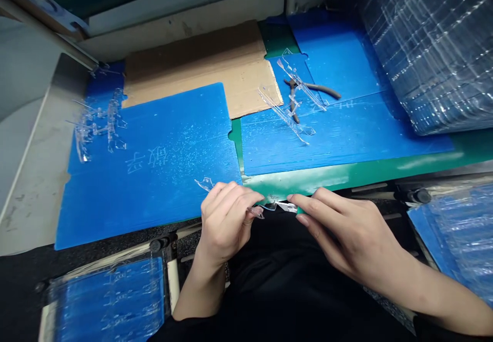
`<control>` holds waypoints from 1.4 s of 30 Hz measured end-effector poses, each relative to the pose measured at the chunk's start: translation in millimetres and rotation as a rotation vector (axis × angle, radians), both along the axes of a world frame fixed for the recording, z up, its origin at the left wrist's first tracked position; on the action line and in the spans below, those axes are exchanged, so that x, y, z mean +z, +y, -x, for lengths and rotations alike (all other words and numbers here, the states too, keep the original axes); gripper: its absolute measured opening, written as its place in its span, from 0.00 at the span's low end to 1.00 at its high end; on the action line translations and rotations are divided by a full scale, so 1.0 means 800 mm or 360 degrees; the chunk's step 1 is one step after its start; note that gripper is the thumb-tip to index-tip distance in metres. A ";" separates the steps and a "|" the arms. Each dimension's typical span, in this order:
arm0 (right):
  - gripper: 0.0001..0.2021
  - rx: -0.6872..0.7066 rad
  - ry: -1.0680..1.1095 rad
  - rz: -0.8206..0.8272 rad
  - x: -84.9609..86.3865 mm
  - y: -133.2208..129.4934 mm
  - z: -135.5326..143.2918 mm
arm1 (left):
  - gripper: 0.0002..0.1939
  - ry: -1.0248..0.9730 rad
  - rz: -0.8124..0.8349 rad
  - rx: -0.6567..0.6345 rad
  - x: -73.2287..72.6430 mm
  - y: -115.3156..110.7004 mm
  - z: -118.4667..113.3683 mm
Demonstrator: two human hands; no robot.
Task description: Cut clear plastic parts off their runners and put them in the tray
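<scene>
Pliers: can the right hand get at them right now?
Probably, if freed: the right hand pinches a small tool, but one handle of the pliers juts out past the clear part overlapping them.

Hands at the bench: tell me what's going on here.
A person's left hand grips a clear plastic piece. The right hand pinches what looks like a small knife beside it; whether they touch is too small to tell. On the blue sheets in front, a cluster of clear parts lies at the left, and more clear pieces lie at the right, partly over pliers. A stack of clear trays stands farther right.
</scene>
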State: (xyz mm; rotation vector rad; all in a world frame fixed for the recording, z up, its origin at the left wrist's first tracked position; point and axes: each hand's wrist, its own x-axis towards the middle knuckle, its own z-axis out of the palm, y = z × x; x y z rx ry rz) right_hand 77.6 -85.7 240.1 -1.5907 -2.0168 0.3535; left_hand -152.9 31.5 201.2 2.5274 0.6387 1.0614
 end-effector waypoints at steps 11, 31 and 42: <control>0.13 -0.0261 -0.0076 0.0038 -0.016 0.014 -0.010 | 0.10 0.0075 0.0094 -0.0075 0.007 -0.011 0.000; 0.19 0.0219 0.0361 -0.0206 -0.014 0.005 0.018 | 0.22 -0.0596 0.1446 -0.0357 -0.014 -0.048 -0.009; 0.20 0.0200 0.0363 -0.0113 -0.011 -0.011 0.019 | 0.21 -0.0610 0.1289 -0.0461 -0.009 -0.047 -0.013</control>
